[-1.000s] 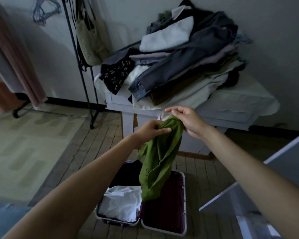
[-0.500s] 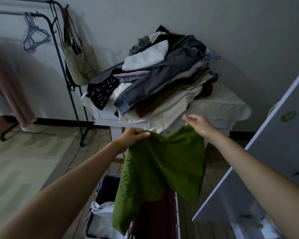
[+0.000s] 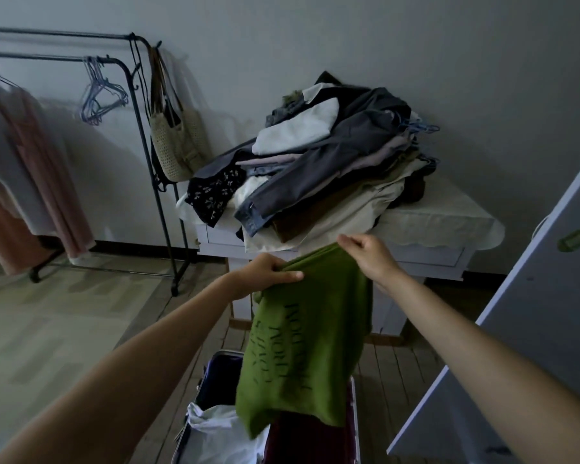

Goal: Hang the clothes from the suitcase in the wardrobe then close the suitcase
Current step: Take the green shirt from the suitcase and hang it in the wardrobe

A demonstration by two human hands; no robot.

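Two bare arms reach out in front of me, and both hands hold up a green T-shirt (image 3: 307, 349). The left hand (image 3: 265, 272) has its fingers curled tight over one top corner, bunching the cloth. The right hand (image 3: 370, 254) pinches the other top corner between thumb and fingers. The shirt is soft and floppy, with dark letters printed on it, and it hangs down in loose folds.

Right under the shirt sits the open suitcase (image 3: 355, 426) on the wooden floor. It has a pale hard rim and a dark red lining. Some crumpled white cloth (image 3: 215, 433) lies inside on the left.

Behind the hands is a white table (image 3: 432, 252) with a lacy cover. A big messy pile of clothes (image 3: 318, 165) sits on it, gray, cream, brown and flowery.

To the left stands a thin black metal rack (image 3: 154, 182). Wire hangers (image 3: 99, 95) hang on its bar, and a knitted bag (image 3: 178, 142) hangs at its end. Pink clothes (image 3: 37, 169) hang further left.

A flat white panel (image 3: 529, 313) crowds the right side. The floor to the left is wide, with room to walk.
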